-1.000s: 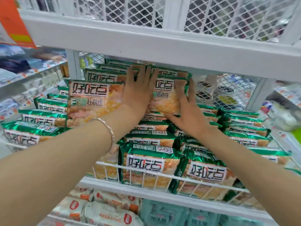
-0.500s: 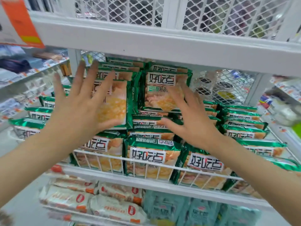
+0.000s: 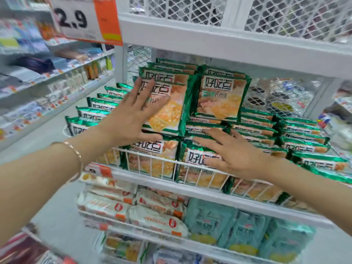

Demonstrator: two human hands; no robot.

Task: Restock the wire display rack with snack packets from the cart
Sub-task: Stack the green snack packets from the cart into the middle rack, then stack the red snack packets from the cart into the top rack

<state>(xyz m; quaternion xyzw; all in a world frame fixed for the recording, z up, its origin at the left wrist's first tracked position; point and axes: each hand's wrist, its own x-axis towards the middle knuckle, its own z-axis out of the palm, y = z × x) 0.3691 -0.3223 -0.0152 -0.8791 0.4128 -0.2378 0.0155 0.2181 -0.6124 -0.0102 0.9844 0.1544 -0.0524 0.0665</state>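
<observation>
While our left hand (image 3: 131, 119) lays spread fingers (image 3: 147, 92) flat on the left upright packet (image 3: 169, 113), our right hand (image 3: 236, 153), fingers also spread, rests lower on a front-row packet (image 3: 192, 159) in the rack (image 3: 162, 181), with the right upright packet (image 3: 219, 96) standing tall just above it.

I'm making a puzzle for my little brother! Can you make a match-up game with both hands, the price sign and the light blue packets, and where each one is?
Things:
1. left hand
2. right hand
3. price sign
4. light blue packets

Places:
A. one level below the green packets
B. up high on the left
C. flat against an upright green packet
D. lower down, on a front-row green packet

Pairs: 1-C, 2-D, 3-B, 4-A
</observation>
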